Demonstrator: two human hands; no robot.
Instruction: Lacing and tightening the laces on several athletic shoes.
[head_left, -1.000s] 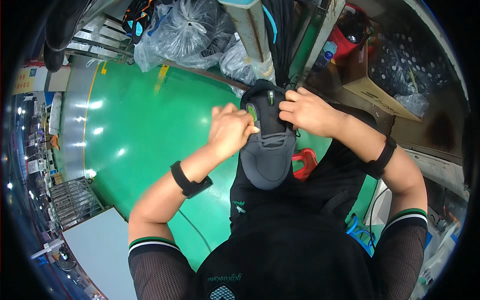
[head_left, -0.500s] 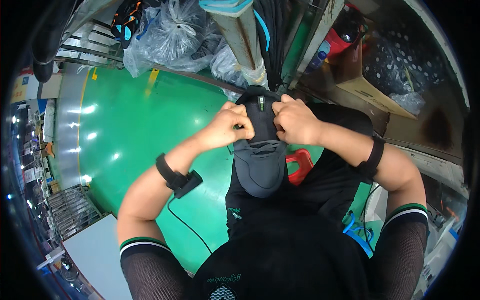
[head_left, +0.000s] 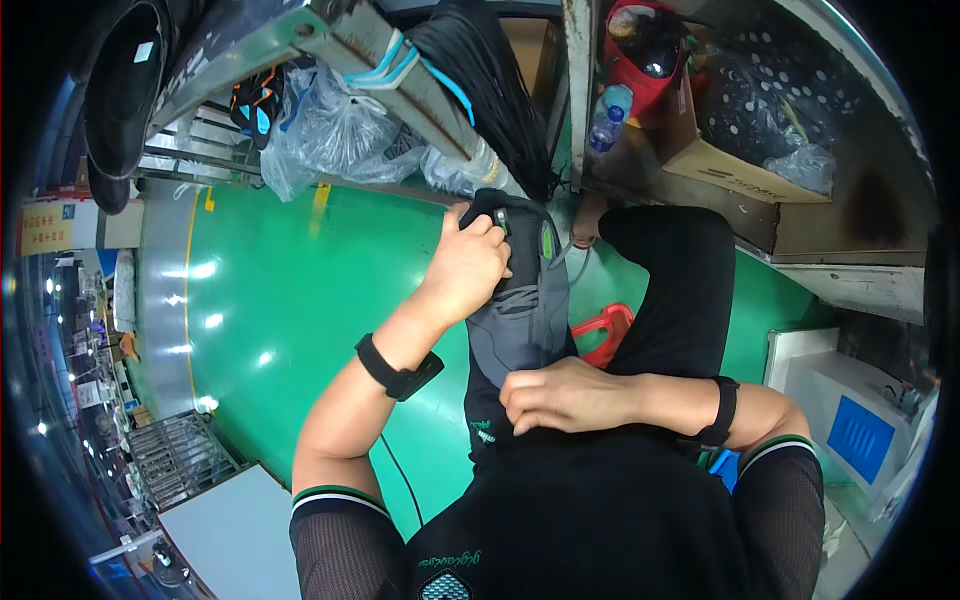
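Observation:
A dark grey lace-up sneaker (head_left: 515, 335) lies over my lap, toe toward me, its opening at the far end. A small green patch shows on its right side near the collar. My left hand (head_left: 465, 268) is closed around the left edge of the collar, by the tongue. At the toe, my right hand (head_left: 568, 396) has its fingers curled together against the front of the shoe and my black trousers. Whatever its fingertips hold, if anything, is hidden. A thin grey loop (head_left: 581, 266) hangs off the right side of the collar.
A metal post (head_left: 420, 95) with blue ties and a bundle of black laces (head_left: 487, 75) stand just beyond the shoe. Clear plastic bags (head_left: 340, 125) sit behind. At right is a shelf with a cardboard box (head_left: 745, 178); a red stool (head_left: 610, 335) shows below me.
My right hand has left the collar and come back to the toe. My left hand keeps to the collar's left side. The shoe has turned slightly, and the view has shifted.

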